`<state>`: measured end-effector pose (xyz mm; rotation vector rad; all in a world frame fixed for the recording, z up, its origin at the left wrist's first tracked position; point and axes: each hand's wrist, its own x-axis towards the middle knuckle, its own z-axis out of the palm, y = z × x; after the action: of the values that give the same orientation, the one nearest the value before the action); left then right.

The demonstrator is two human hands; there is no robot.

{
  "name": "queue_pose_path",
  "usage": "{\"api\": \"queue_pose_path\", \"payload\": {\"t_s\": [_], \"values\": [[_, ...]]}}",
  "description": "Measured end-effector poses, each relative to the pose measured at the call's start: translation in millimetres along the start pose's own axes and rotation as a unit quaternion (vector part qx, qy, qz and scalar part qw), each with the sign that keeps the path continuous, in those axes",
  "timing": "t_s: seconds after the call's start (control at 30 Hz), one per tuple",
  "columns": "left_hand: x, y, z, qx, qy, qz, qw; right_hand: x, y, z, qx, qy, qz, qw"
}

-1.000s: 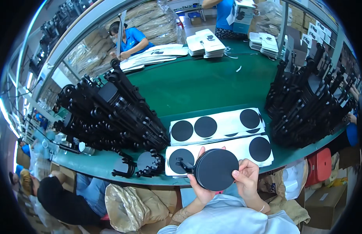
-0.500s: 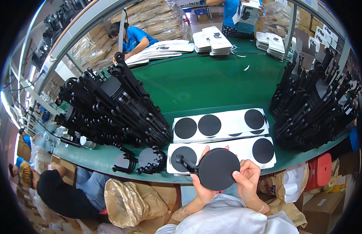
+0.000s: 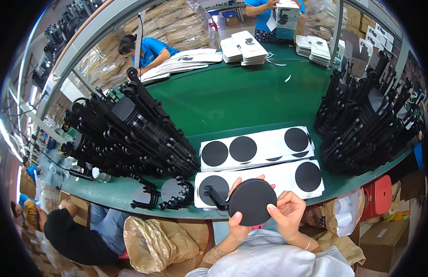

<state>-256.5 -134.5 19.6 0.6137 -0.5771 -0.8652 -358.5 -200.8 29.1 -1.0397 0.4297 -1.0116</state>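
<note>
In front of my body I hold a round black stand base (image 3: 252, 199) with a short black arm (image 3: 215, 195) jutting from its left side. My left hand (image 3: 238, 225) grips it from below left, thumb at the lower edge and fingertips showing behind the top. My right hand (image 3: 289, 213) pinches its right edge, thumb on the flat face and fingers curled. Beyond my hands lies a front stack of white sheets (image 3: 279, 177) with round black pads (image 3: 308, 177) on it. Behind it is a second white stack (image 3: 271, 144) with more black pads.
Tall piles of black stands rise at left (image 3: 131, 124) and right (image 3: 361, 129) on the green table (image 3: 232, 101). Several smaller black stands (image 3: 176, 191) are near the front edge. Printed cartons (image 3: 244, 48) lie at the back, where two people in blue work. Someone sits at lower left.
The stand base has tilted a little in my hands, so more of its rim and arm shows. The whole view has shifted slightly. Both hands keep their hold.
</note>
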Motion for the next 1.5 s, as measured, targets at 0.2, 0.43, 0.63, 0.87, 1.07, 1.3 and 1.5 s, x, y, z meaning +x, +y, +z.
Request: {"api": "queue_pose_path", "payload": {"t_s": [0.2, 0.43, 0.63, 0.87, 1.07, 1.3, 1.5], "values": [[0, -3, -8, 0.043, 0.013, 0.023, 0.999, 8, -2, 3, -0.104, 0.022, 0.037, 0.994], [-7, -1, -22, 0.056, 0.003, 0.059, 0.997, 31, -1, -6, -0.500, -0.025, -0.105, 0.859], [-29, 17, -44, 0.054, 0.006, 0.023, 0.998, 38, 23, -17, -0.473, -0.011, -0.048, 0.880], [-69, 91, -69, 0.257, 0.147, 0.299, 0.907, 54, 53, -56, -0.454, 0.068, -0.097, 0.883], [-71, 183, -125, 0.556, 0.278, 0.232, 0.748, 56, 62, -61, -0.448, 0.048, -0.128, 0.883], [-43, 240, -159, 0.761, 0.025, 0.077, 0.643, 55, 64, -62, -0.454, 0.055, -0.137, 0.878], [-23, 253, -171, 0.752, -0.084, 0.010, 0.653, 51, 69, -66, -0.473, 0.056, -0.183, 0.860]]}}
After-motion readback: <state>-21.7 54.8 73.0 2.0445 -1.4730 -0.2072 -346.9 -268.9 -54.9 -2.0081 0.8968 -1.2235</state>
